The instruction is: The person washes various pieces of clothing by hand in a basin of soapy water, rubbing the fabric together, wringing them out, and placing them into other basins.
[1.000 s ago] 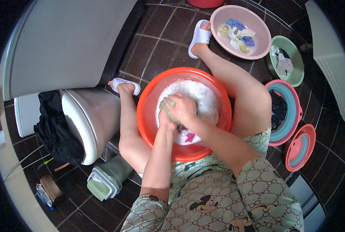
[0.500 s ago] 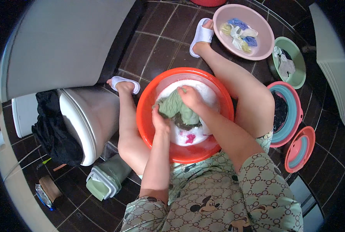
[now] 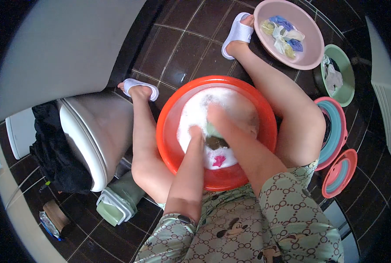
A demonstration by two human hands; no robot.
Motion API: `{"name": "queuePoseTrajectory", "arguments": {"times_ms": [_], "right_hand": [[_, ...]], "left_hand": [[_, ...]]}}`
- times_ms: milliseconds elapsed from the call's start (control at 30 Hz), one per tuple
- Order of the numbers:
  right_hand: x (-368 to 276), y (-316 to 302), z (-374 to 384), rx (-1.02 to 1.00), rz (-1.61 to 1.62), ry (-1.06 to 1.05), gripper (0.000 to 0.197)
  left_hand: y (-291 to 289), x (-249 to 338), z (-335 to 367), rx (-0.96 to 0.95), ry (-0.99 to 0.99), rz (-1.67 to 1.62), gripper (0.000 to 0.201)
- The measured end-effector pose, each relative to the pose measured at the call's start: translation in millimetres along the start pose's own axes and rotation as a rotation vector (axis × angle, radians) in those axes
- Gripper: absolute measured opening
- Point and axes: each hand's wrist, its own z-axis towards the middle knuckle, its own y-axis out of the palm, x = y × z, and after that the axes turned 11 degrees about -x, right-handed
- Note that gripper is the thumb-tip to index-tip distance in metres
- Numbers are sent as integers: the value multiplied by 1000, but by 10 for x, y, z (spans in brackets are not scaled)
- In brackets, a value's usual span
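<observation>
A red-orange basin [image 3: 164, 144] full of white suds [image 3: 191, 105] stands between my legs. Both my hands are sunk in the foam near its middle. My left hand [image 3: 196, 131] is in to the wrist, its fingers covered by suds. My right hand [image 3: 217, 117] lies farther in, beside a small showing patch of pale green cloth [image 3: 212, 130]; foam and blur hide its fingers. Most of that cloth is under the suds. Dark water [image 3: 216, 142] shows just nearer me, and a bright pink piece [image 3: 219, 160] floats close to the near side.
At the far right stand a pink basin [image 3: 265, 39] with blue, white and yellow cloths, and a green basin [image 3: 349, 83] with clothes. Two pink-and-blue collapsible basins follow, the smaller one [image 3: 354, 164] nearer. On the left are a toilet [image 3: 96, 171] draped with black cloth [image 3: 55, 153] and a bin [image 3: 116, 215].
Both hands have gone down into the suds with the green cloth, which was held up above the foam before. The whole view has shifted slightly.
</observation>
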Motion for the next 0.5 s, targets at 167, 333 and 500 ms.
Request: {"name": "queuePoseTrajectory", "arguments": {"times_ms": [167,333,500], "right_hand": [[-88,-34,-193,167,20,49,29],[126,-310,-23,-44,-67,155,32],[-699,-598,-1265,352,352,-262,19]], "left_hand": [[89,-258,88,-208,82,-173,32],[507,113,-310,-152,127,293,42],[249,582,-574,-774,-125,-728,55]]}}
